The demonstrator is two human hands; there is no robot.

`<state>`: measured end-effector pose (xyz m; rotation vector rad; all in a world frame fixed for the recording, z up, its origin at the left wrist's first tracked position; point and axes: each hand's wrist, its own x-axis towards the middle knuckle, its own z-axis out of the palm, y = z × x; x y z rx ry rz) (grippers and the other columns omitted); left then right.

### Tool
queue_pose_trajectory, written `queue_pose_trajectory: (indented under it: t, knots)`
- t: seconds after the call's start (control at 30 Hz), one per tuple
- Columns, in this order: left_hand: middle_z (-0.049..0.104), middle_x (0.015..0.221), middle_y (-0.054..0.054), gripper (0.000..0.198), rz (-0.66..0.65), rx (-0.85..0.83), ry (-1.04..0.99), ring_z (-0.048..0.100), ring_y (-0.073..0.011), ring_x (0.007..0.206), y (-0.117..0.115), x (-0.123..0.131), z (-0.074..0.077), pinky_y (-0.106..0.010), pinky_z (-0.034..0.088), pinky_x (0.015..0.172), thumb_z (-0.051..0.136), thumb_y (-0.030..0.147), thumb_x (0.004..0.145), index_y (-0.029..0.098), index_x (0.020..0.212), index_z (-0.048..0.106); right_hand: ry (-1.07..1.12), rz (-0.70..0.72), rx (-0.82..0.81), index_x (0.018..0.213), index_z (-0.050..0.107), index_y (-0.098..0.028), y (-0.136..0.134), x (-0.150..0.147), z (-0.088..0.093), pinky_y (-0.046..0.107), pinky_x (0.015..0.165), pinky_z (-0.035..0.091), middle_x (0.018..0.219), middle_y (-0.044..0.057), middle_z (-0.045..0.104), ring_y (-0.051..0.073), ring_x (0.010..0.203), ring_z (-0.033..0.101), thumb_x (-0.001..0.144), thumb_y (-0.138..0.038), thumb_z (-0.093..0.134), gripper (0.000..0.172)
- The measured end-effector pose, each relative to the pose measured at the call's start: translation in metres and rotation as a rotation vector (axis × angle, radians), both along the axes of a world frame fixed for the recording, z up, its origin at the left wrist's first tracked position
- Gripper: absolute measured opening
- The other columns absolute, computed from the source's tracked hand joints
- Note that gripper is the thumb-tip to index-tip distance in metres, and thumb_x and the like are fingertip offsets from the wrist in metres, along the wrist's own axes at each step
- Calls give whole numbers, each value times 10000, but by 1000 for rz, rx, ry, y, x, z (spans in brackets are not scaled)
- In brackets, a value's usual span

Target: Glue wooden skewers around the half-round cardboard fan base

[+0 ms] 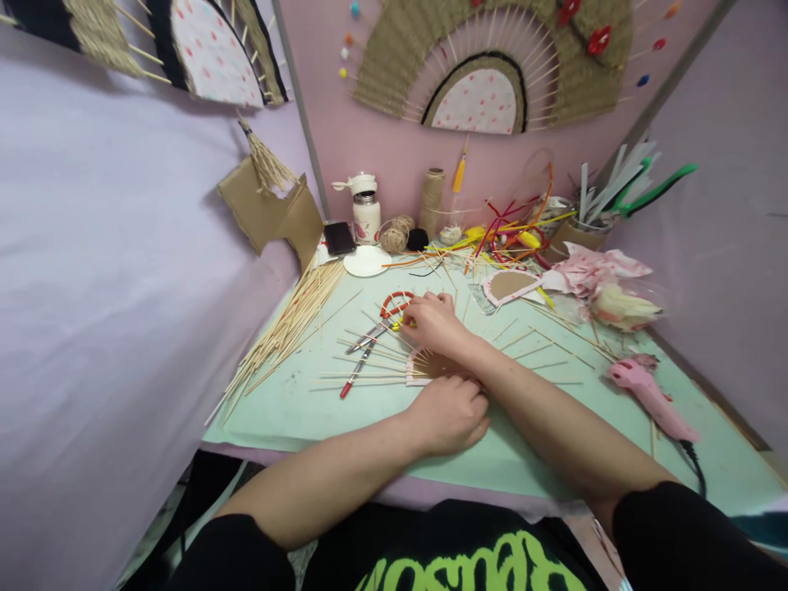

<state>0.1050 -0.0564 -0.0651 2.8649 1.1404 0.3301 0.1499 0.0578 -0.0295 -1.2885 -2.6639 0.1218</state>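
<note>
My left hand (448, 413) rests knuckles-up with its fingers curled, pressing on a small cardboard fan piece (431, 367) from which thin wooden skewers radiate. My right hand (432, 320) reaches across to the left above it, fingers closed in a pinch by the red handles of the scissors (394, 309); what it pinches is hidden. A red-tipped pen (357, 373) lies among the skewers on the green mat (295, 402).
A pile of skewers (295, 320) lies along the left. A pink glue gun (649, 394) sits at right. Twine spools (397, 234), a white bottle (366, 213), a phone (338, 238), pipe cleaners and paper scraps crowd the back. Woven fans hang on the walls.
</note>
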Motion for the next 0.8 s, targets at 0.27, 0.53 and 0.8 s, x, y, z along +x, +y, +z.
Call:
queue_pose_trajectory:
  t: [0.27,0.53,0.8]
  knots:
    - [637,1033,-127,303,10,-10,-8,573,-252,976,-1,0,-3,-391,525,816,479,363,932,116,969,650,-120,-86,-89,839,750,-190,26,-34,13,374,761,263,933,127,735,263,957,593,829,-300,542,235]
    - [643,1041,-141,298,-6,0,-23,575,-256,988,0,0,-3,-388,523,821,481,346,928,108,962,657,-209,-111,-124,949,745,-166,32,-43,14,390,801,282,943,147,737,281,967,630,811,-326,568,275]
    - [651,1042,-140,306,-3,-5,-17,576,-261,1000,1,0,-2,-388,518,828,489,353,928,106,969,665,-207,-98,-105,948,744,-162,32,-41,10,391,799,281,927,150,738,276,971,622,807,-297,545,280]
